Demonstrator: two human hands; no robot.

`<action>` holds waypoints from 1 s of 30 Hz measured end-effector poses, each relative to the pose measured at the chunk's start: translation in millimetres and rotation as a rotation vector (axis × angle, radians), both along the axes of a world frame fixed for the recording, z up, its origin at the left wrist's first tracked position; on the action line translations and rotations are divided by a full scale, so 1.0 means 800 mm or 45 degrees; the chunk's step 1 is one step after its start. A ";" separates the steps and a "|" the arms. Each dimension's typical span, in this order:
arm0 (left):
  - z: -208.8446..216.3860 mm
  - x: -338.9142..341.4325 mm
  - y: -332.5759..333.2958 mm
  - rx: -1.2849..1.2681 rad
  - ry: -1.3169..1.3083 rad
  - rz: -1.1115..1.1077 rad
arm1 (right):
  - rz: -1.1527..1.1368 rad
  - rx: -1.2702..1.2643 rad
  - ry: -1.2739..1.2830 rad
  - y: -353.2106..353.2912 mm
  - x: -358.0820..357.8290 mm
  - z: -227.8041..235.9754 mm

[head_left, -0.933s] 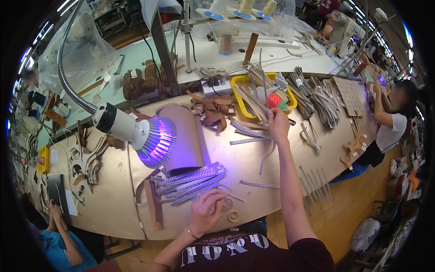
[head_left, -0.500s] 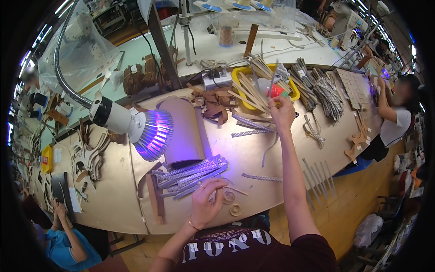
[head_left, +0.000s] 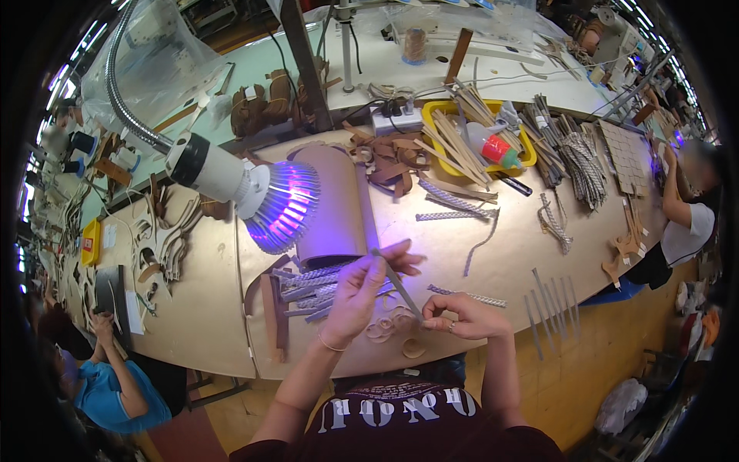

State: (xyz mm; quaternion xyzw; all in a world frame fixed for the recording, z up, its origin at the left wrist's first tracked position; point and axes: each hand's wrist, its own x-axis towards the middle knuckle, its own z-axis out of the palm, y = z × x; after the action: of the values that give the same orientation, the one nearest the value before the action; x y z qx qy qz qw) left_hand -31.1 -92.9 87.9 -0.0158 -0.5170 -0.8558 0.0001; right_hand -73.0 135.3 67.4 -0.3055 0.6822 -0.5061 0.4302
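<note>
A narrow flat grey strip (head_left: 399, 286) slants between my two hands above the near part of the table. My left hand (head_left: 356, 300) pinches its upper end between thumb and forefinger, with the other fingers spread. At the lower end, the fingertips of my right hand (head_left: 467, 316) are closed on the strip. Partly behind my left hand lies a bundle of grey braided straps (head_left: 306, 289). Small pale coils of tape (head_left: 413, 349) lie on the table just below the strip. Close above my right hand rests a single braided strap (head_left: 471, 297).
A lamp (head_left: 283, 202) casting violet light hangs left of a brown roll (head_left: 332, 212). Behind, a yellow basket (head_left: 440, 167) holds pale sticks and a red bottle (head_left: 496, 146). Several thin grey strips (head_left: 550, 304) lie by the right edge. Other people work at both sides.
My right hand has come back from the yellow basket toward my body. My left hand has lifted from the coils, and both hands now hold the grey strip. The view has shifted slightly.
</note>
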 end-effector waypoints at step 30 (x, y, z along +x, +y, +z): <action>0.031 0.046 -0.002 -1.250 0.576 0.269 | -0.782 -0.415 -0.186 -0.074 0.044 0.083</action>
State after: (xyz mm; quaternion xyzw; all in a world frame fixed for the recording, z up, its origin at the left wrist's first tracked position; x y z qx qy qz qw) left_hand 5.8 -94.4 112.3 -0.1455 -0.8413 -0.4847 0.1899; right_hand -37.4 75.9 133.9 -0.1139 0.6198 -0.7347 0.2513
